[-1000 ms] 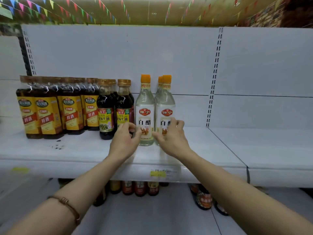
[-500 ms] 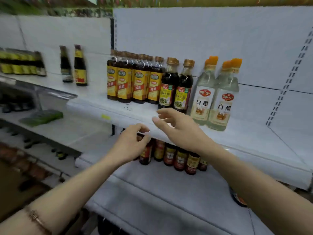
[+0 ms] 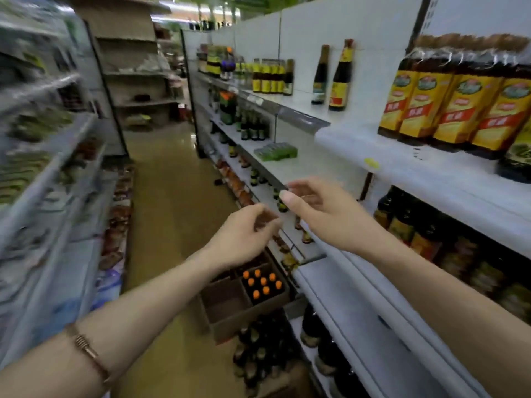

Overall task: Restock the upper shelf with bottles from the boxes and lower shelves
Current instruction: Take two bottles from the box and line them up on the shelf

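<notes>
Both hands were empty: the left hand (image 3: 244, 237) hung with fingers loosely curled, the right hand (image 3: 324, 214) relaxed and spread, above a cardboard box (image 3: 230, 308) on the floor. Nine orange-capped bottles (image 3: 263, 282) stood in the box's right compartment. Well above the box, four yellow-labelled bottles (image 3: 457, 93) lined the upper shelf (image 3: 402, 168), two dark bottles (image 3: 333, 76) farther along.
</notes>
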`<state>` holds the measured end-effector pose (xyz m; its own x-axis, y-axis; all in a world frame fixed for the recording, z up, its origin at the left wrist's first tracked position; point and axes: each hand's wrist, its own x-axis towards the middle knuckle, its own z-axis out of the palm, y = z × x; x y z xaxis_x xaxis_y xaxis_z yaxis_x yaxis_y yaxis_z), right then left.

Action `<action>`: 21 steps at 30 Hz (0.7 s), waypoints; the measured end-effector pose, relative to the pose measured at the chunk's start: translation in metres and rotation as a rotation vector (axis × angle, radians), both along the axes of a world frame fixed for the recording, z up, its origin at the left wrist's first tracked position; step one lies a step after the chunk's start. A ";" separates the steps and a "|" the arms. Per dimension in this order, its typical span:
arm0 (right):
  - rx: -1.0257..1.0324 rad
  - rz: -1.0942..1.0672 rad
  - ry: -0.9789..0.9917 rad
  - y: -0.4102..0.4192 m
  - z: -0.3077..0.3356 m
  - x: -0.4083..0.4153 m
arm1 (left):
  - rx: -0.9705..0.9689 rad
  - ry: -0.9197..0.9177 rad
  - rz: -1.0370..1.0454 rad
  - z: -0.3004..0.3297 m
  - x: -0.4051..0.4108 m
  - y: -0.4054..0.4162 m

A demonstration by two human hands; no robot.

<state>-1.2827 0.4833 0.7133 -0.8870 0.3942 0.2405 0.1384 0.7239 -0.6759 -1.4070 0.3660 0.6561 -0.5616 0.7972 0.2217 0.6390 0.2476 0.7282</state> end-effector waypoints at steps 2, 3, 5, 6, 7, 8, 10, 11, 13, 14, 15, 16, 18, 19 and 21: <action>0.007 0.043 -0.031 -0.014 -0.009 -0.025 | 0.004 0.002 0.071 -0.006 -0.021 -0.024; 0.012 0.063 -0.055 -0.020 -0.012 -0.037 | 0.001 -0.006 0.098 -0.010 -0.031 -0.035; 0.012 0.100 -0.106 -0.032 -0.020 -0.063 | -0.022 0.002 0.132 -0.018 -0.054 -0.055; 0.007 0.110 -0.125 -0.037 -0.024 -0.076 | -0.042 0.011 0.136 -0.023 -0.067 -0.063; -0.001 0.111 -0.138 -0.041 -0.028 -0.089 | -0.066 0.011 0.135 -0.027 -0.081 -0.071; -0.008 0.106 -0.147 -0.044 -0.032 -0.102 | -0.091 0.003 0.127 -0.030 -0.096 -0.077; -0.008 0.077 -0.161 -0.050 -0.041 -0.127 | -0.159 -0.007 0.089 -0.038 -0.128 -0.086; -0.013 0.055 -0.174 -0.052 -0.046 -0.139 | -0.201 -0.005 0.058 -0.041 -0.144 -0.089; -0.027 0.025 -0.199 -0.054 -0.056 -0.163 | -0.258 -0.003 0.001 -0.047 -0.174 -0.091; -0.033 0.009 -0.209 -0.054 -0.061 -0.174 | -0.278 -0.008 -0.019 -0.051 -0.189 -0.090; -0.046 -0.017 -0.212 -0.054 -0.067 -0.187 | -0.298 -0.011 -0.041 -0.056 -0.205 -0.088; -0.059 -0.039 -0.212 -0.053 -0.072 -0.193 | -0.311 -0.008 -0.057 -0.061 -0.216 -0.086; -0.090 -0.066 -0.240 -0.049 -0.083 -0.203 | -0.343 -0.019 -0.090 -0.074 -0.235 -0.078; -0.109 -0.081 -0.263 -0.046 -0.091 -0.208 | -0.368 -0.031 -0.116 -0.083 -0.245 -0.072; -0.122 -0.109 -0.295 -0.034 -0.106 -0.215 | -0.416 -0.041 -0.177 -0.102 -0.263 -0.053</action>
